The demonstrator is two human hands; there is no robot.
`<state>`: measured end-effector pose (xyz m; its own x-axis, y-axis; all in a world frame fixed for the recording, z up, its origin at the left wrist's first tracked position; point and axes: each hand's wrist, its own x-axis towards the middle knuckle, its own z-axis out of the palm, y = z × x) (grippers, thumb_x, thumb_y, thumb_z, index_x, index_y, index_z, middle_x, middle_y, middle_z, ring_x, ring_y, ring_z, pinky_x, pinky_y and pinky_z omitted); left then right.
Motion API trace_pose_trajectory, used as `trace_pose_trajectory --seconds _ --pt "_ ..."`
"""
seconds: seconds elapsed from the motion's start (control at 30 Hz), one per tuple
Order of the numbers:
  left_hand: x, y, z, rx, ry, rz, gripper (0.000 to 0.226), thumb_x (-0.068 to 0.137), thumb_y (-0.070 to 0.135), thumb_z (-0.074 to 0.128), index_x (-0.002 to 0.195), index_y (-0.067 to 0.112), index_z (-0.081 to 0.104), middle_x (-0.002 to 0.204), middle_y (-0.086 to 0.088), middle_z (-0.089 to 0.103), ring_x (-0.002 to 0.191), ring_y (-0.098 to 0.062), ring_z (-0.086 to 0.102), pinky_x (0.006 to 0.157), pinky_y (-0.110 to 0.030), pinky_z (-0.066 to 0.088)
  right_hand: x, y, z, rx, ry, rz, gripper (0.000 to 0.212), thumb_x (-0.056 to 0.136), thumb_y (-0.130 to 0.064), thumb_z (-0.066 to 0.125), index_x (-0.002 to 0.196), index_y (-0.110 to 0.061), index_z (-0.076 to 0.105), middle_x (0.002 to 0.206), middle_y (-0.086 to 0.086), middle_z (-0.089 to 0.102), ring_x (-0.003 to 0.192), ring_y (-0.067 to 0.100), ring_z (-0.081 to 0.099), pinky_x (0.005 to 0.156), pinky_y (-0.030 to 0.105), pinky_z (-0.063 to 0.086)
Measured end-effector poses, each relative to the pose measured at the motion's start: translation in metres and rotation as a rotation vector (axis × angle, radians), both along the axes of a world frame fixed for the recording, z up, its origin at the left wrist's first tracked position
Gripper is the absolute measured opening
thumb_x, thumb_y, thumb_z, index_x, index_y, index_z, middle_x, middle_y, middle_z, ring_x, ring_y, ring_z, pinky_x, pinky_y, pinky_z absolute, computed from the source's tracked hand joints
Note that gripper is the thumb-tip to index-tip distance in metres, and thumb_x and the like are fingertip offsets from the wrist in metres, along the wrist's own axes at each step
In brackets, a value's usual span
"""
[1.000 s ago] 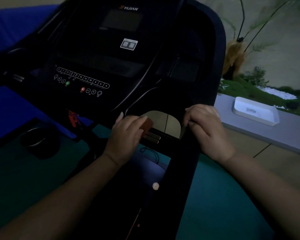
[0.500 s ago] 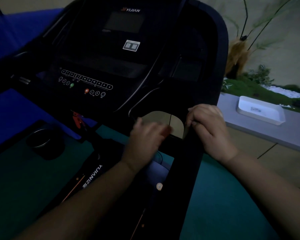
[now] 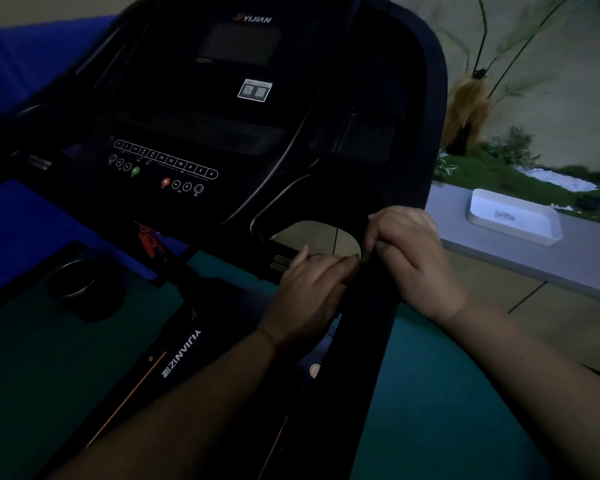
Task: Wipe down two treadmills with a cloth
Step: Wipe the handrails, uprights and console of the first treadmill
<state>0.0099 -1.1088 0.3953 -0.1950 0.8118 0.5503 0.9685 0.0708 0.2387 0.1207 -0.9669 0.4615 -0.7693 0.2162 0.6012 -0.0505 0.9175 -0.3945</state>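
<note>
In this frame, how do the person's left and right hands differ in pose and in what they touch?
The left hand lies fairly flat, fingers stretched toward the right handrail; the right hand is curled over that rail, gripping it. The left hand looks darker, in shadow; the right hand is better lit. The left hand sits just inside the rail, the right on its outer side. Both are at the same spot, nearly meeting. No cloth is clearly visible in the dim light.

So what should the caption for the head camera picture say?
Both hands, left hand and right hand, meet on the dark treadmill handrail.
</note>
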Motion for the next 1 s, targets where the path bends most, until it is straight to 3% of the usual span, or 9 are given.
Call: trace_pose_trajectory --seconds 0.1,0.27,0.33,0.43,0.53,0.67,0.73,0.87,1.0 --pt "-0.039 -0.016 0.005 -0.065 0.105 0.014 0.043 0.088 0.018 0.037 0.125 0.008 0.055 0.103 -0.011 0.067 0.092 -0.024 0.061 0.106 -0.040 0.023 0.001 0.001 0.001 0.007 -0.007 0.002 0.019 0.079 -0.015 0.040 0.074 -0.017 0.058 0.079 -0.004 0.059 0.100 0.022 0.056 0.090 0.041 0.035" --pt "-0.060 -0.032 0.006 -0.050 -0.050 0.323 0.046 0.093 0.022 0.028 0.125 0.008 0.058 0.107 -0.011 0.064 0.098 -0.027 0.060 0.114 -0.045 0.022 0.000 -0.001 0.000 -0.003 0.017 0.003 0.016 0.077 -0.008 0.044 0.073 -0.014 0.058 0.078 -0.003 0.059 0.098 0.024 0.057 0.089 0.042 0.036" --pt "-0.026 -0.013 0.001 -0.026 0.006 0.230 0.043 0.091 0.020 0.032 0.120 0.007 0.061 0.102 -0.010 0.067 0.093 -0.025 0.061 0.107 -0.047 0.030 -0.001 -0.001 -0.001 -0.002 0.022 0.003 0.017 0.078 -0.011 0.043 0.073 -0.015 0.058 0.078 -0.004 0.059 0.099 0.023 0.057 0.088 0.044 0.037" --pt "-0.007 0.000 0.002 -0.015 0.046 0.002 0.041 0.090 0.022 0.038 0.124 0.010 0.057 0.103 -0.007 0.068 0.096 -0.018 0.055 0.106 -0.042 0.027 0.000 0.000 -0.001 0.011 0.008 0.003 0.019 0.079 -0.015 0.040 0.074 -0.016 0.058 0.079 -0.004 0.059 0.101 0.021 0.057 0.088 0.044 0.037" --pt "-0.057 -0.021 0.004 -0.128 0.141 0.115 0.046 0.083 0.020 0.042 0.124 0.010 0.059 0.099 -0.007 0.069 0.090 -0.024 0.064 0.108 -0.047 0.030 0.001 0.001 0.000 0.018 0.012 0.008 0.020 0.080 -0.015 0.040 0.074 -0.016 0.059 0.080 -0.004 0.060 0.103 0.018 0.056 0.089 0.040 0.036" --pt "-0.065 -0.032 0.011 -0.059 0.021 0.342 0.044 0.089 0.019 0.033 0.120 0.006 0.062 0.101 -0.010 0.067 0.093 -0.027 0.063 0.111 -0.048 0.025 -0.001 0.000 -0.001 -0.005 0.025 0.000 0.017 0.078 -0.011 0.042 0.073 -0.015 0.059 0.078 -0.003 0.060 0.101 0.020 0.057 0.089 0.043 0.037" --pt "-0.028 -0.012 0.004 -0.039 0.074 0.265 0.041 0.087 0.016 0.037 0.115 0.007 0.064 0.097 -0.009 0.068 0.087 -0.026 0.064 0.104 -0.052 0.034 -0.001 -0.001 -0.002 0.000 0.034 0.000 0.016 0.077 -0.008 0.044 0.073 -0.014 0.059 0.078 -0.003 0.060 0.102 0.019 0.057 0.088 0.044 0.037" --pt "-0.006 -0.001 0.003 -0.047 0.005 0.006 0.041 0.090 0.025 0.038 0.126 0.015 0.055 0.105 -0.003 0.066 0.095 -0.020 0.059 0.107 -0.043 0.029 0.000 0.000 -0.001 0.010 0.006 -0.002 0.020 0.080 -0.016 0.040 0.074 -0.016 0.059 0.080 -0.004 0.061 0.107 0.017 0.056 0.090 0.043 0.037" --pt "-0.061 -0.029 0.013 -0.119 0.067 0.180 0.050 0.086 0.026 0.032 0.126 0.012 0.057 0.104 -0.009 0.067 0.096 -0.026 0.063 0.109 -0.045 0.026 0.001 0.001 -0.001 -0.003 -0.014 -0.007 0.021 0.081 -0.018 0.039 0.075 -0.017 0.059 0.082 -0.006 0.060 0.108 0.015 0.054 0.091 0.035 0.033"
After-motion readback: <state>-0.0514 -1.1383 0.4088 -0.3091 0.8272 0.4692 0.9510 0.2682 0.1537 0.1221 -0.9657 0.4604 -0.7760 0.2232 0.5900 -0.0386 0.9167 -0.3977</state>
